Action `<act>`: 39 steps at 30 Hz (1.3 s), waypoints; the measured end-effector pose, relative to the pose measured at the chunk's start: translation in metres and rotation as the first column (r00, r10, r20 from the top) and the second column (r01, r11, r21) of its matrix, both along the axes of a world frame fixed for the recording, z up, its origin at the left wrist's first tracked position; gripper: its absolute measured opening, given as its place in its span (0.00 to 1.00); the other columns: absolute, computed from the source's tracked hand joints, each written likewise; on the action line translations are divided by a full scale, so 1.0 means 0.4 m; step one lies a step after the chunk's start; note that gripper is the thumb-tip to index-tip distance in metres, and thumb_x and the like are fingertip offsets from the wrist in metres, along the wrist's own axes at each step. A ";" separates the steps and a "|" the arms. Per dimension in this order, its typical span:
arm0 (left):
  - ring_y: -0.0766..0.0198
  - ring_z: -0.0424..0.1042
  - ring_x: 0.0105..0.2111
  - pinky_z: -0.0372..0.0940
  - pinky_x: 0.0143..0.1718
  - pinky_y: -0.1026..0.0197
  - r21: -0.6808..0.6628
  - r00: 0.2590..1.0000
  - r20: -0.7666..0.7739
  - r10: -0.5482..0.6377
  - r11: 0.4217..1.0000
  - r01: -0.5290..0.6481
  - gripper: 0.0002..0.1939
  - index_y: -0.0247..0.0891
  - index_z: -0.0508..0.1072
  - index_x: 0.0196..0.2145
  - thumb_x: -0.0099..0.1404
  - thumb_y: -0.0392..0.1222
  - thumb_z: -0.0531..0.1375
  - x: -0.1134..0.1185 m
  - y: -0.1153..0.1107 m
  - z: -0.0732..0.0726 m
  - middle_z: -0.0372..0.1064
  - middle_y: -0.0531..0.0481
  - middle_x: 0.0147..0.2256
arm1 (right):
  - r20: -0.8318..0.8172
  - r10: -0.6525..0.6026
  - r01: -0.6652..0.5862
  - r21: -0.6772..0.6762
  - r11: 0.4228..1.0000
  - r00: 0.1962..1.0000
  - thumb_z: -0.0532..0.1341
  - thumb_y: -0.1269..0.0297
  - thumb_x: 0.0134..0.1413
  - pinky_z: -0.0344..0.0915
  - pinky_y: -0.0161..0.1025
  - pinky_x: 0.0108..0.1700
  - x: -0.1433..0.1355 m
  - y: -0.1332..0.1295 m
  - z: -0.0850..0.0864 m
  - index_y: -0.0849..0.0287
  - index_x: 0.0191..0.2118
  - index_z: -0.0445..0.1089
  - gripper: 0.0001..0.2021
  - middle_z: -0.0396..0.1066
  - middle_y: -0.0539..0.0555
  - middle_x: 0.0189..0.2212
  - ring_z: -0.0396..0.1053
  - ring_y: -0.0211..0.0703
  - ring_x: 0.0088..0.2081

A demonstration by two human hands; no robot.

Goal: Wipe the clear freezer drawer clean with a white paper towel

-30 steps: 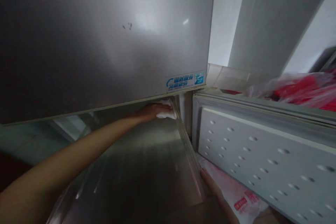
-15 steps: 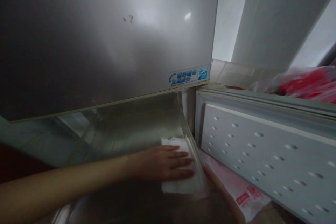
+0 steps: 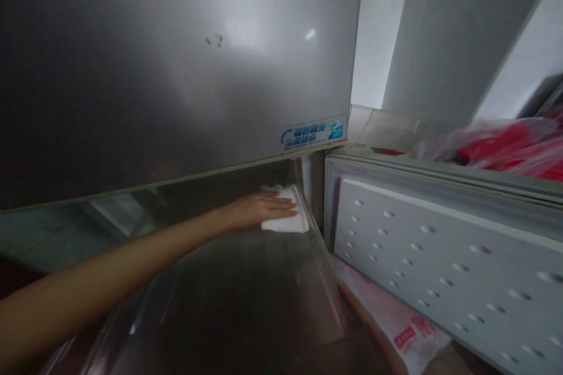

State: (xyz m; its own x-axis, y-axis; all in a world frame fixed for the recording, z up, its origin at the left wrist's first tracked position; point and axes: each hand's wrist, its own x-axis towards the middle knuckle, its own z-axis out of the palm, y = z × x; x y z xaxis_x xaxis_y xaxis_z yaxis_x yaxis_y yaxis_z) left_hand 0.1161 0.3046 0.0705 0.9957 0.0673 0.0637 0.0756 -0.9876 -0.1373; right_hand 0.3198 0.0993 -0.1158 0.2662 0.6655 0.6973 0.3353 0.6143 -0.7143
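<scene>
My left hand (image 3: 263,210) lies flat with its fingers stretched out on a white cloth (image 3: 288,217), pressing it on a dark, shiny metal surface (image 3: 246,287). The cloth is near the surface's far right corner, beside its raised edge. At the lower right, my right hand (image 3: 365,319) touches the right edge of the surface; only a finger and part of the hand show, and the rest is hidden below the edge.
A large grey door panel (image 3: 176,70) with a blue-lettered sticker (image 3: 308,132) hangs over the surface. To the right stands an open lower door (image 3: 440,234) with a dimpled inner side. Red and clear plastic bags (image 3: 510,140) lie behind it; a pink-white bag (image 3: 396,316) lies below.
My left hand and the cloth have moved away from me, up along the right edge of the metal surface. My right hand stays at the edge. The view has shifted slightly.
</scene>
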 end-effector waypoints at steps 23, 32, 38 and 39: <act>0.60 0.63 0.60 0.56 0.64 0.54 0.026 0.984 -0.009 -0.176 0.984 0.176 0.20 0.33 0.66 0.59 0.74 0.33 0.45 0.022 -0.266 -0.023 0.64 0.40 0.59 | -0.037 0.005 -0.005 -0.003 1.000 0.999 0.53 0.54 0.63 0.72 0.48 0.52 -0.015 -0.066 0.037 0.41 0.61 0.62 0.21 0.74 0.48 0.51 0.72 0.48 0.53; 0.63 0.57 0.63 0.41 0.69 0.58 -0.067 0.913 -0.068 -0.403 0.915 0.399 0.20 0.38 0.70 0.57 0.74 0.34 0.45 0.026 -0.289 -0.008 0.64 0.49 0.60 | 0.004 0.024 -0.024 -0.034 0.999 1.000 0.52 0.53 0.62 0.76 0.46 0.45 0.003 -0.030 0.002 0.39 0.58 0.66 0.19 0.77 0.48 0.46 0.76 0.50 0.47; 0.64 0.57 0.64 0.48 0.67 0.57 -0.103 0.985 -0.089 -0.145 0.985 0.135 0.22 0.41 0.66 0.60 0.75 0.32 0.43 0.002 -0.138 0.003 0.58 0.46 0.63 | -0.039 -0.012 0.008 -0.108 0.994 0.999 0.52 0.51 0.61 0.75 0.51 0.45 -0.026 -0.054 0.027 0.32 0.57 0.65 0.19 0.75 0.45 0.49 0.74 0.56 0.50; 0.64 0.57 0.64 0.50 0.66 0.56 -0.103 0.991 -0.088 -0.101 0.990 0.092 0.23 0.41 0.64 0.61 0.74 0.31 0.43 -0.001 -0.102 0.006 0.56 0.45 0.64 | -0.051 -0.023 0.017 -0.122 0.992 0.998 0.52 0.52 0.61 0.75 0.52 0.46 -0.035 -0.062 0.037 0.32 0.58 0.64 0.20 0.75 0.46 0.50 0.73 0.56 0.51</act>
